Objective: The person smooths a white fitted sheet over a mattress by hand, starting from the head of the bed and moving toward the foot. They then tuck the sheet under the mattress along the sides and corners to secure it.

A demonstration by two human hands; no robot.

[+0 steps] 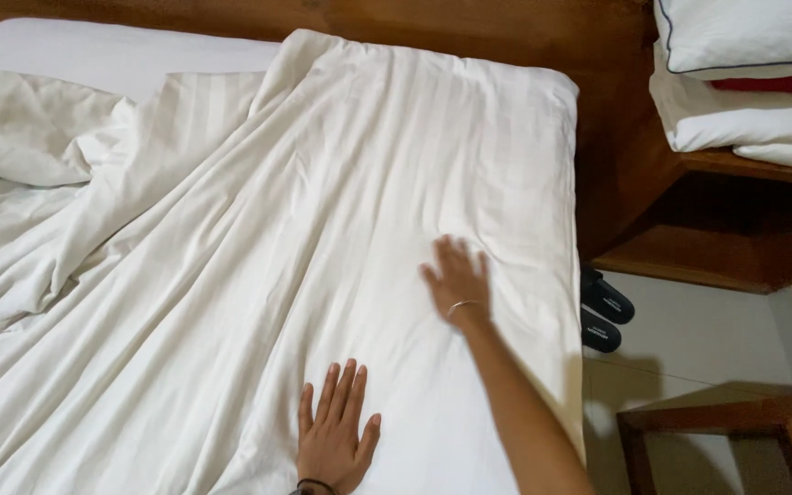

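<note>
**A:** so what's the bed look like from where you're standing?

**B:** big white striped duvet (323, 229) covers nearly the whole mattress, bunched and wrinkly on the left, flatter on the right by the wooden headboard (506, 27). Folded white linens (744, 119) are stacked on the side shelf (744, 165).

**A:** and the hands?

**B:** both flat on the duvet, fingers spread, gripping nothing. Right hand (456, 280) is further up, near the right edge; left hand (334, 435) is closer in. Black slippers (602, 307) sit on the floor just beside the bed.
</note>
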